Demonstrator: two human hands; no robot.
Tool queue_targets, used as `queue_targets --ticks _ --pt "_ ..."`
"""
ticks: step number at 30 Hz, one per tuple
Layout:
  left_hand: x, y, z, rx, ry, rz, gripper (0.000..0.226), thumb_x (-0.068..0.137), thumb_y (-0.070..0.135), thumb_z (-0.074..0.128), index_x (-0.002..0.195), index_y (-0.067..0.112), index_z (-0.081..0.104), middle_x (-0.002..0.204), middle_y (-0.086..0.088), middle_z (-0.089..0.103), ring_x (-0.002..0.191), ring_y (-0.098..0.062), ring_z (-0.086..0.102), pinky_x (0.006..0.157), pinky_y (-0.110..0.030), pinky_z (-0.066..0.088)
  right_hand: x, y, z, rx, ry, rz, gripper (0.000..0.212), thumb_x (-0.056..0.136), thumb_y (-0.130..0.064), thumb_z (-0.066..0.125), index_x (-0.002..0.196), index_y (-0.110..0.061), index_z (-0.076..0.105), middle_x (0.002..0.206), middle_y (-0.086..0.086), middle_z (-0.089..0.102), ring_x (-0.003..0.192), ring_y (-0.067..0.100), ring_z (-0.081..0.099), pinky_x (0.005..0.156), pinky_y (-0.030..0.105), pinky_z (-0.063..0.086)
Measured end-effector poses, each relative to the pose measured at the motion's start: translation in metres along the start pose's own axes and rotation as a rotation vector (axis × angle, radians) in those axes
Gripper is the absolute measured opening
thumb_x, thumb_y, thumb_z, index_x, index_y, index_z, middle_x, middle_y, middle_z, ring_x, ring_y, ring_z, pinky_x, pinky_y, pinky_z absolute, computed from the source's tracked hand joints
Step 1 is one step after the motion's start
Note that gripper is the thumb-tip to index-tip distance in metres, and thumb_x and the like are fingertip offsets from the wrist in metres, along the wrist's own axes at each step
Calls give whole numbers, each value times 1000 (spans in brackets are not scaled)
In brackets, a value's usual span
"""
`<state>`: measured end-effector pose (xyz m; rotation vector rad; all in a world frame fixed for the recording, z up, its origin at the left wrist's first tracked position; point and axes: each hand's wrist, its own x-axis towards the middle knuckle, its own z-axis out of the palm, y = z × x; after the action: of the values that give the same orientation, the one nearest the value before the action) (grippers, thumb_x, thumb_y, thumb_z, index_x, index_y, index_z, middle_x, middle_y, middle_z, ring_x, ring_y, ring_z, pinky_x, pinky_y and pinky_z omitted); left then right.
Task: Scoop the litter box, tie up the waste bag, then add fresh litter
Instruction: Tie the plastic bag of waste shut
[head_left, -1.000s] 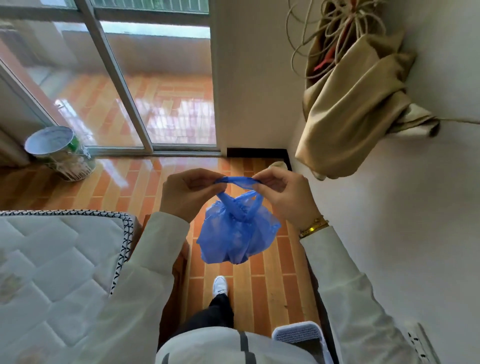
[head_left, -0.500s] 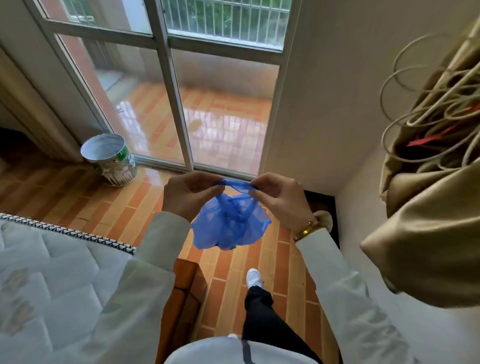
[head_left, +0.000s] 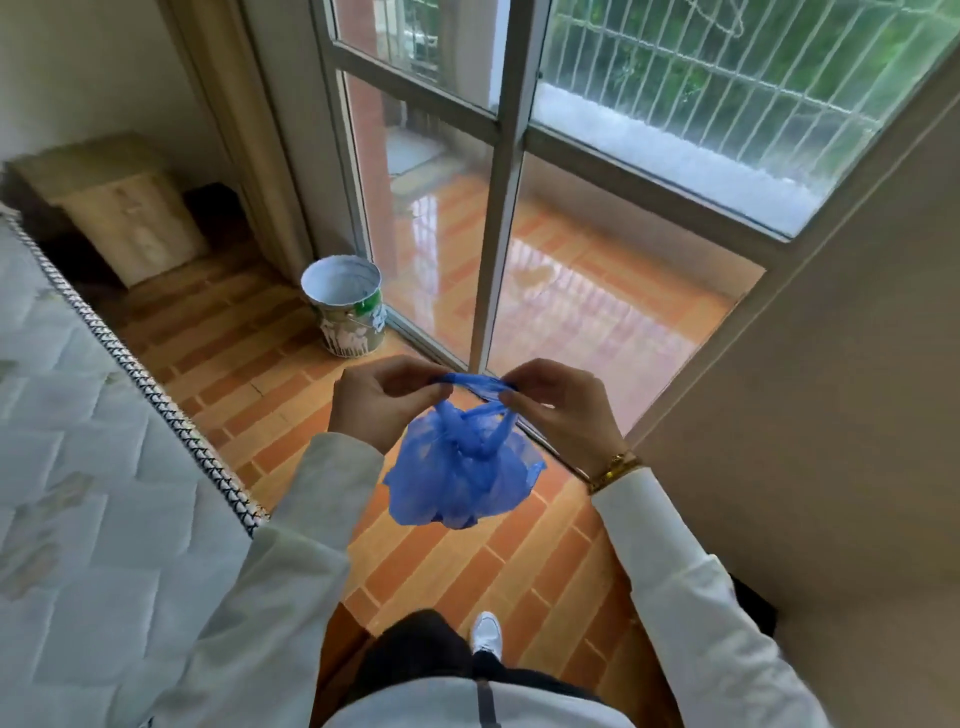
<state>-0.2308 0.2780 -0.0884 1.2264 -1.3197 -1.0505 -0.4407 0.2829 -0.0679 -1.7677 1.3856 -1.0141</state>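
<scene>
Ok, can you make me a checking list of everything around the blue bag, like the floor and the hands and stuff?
Surface: orange brick-pattern floor, glossy.
Job's things: blue bag hangs in the air, neck knotted; litter box and scoop not in view.
Clutter: paint-stained bucket beside the glass door.
Grippers: left hand and right hand pinch the bag's handles, stretched between them.
Cables: nothing seen.
Surroundings: mattress, cardboard box.

Orange tiled floor (head_left: 270, 384), glass door (head_left: 498, 208), mattress (head_left: 78, 467).
</scene>
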Motion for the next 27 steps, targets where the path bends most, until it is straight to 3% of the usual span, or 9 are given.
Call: queue_targets --ticks 6,13,23,27 --pt "75 -16 1 -31 146 -79 19 71 -4 74 83 11 74 78 1 75 75 -14 69 74 -23 54 102 26 7 -36 -97 -84 8 80 -8 73 88 -6 71 82 8 73 79 24 69 79 42 57" --pt "185 -49 -19 -28 233 -97 23 70 -2 75 80 19 75 79 4 75 78 -12 70 75 -23 54 233 56 36 -32 -188 -128 8 81 -8 74 88 -7 71 83 6 73 77 22 69 79 35 57" --pt "361 -82 -99 79 293 -149 23 69 7 79 77 28 74 78 8 75 77 -11 71 68 -18 53 427 56 108 -61 -283 -128 11 82 -6 72 92 -3 71 84 3 71 75 12 66 76 12 51" --pt "425 -90 -131 115 332 -156 22 69 8 78 75 29 73 76 10 74 75 -8 70 62 -12 52 499 54 139 -40 -294 -126 10 82 -5 71 91 -2 71 86 8 72 76 15 65 74 11 49"
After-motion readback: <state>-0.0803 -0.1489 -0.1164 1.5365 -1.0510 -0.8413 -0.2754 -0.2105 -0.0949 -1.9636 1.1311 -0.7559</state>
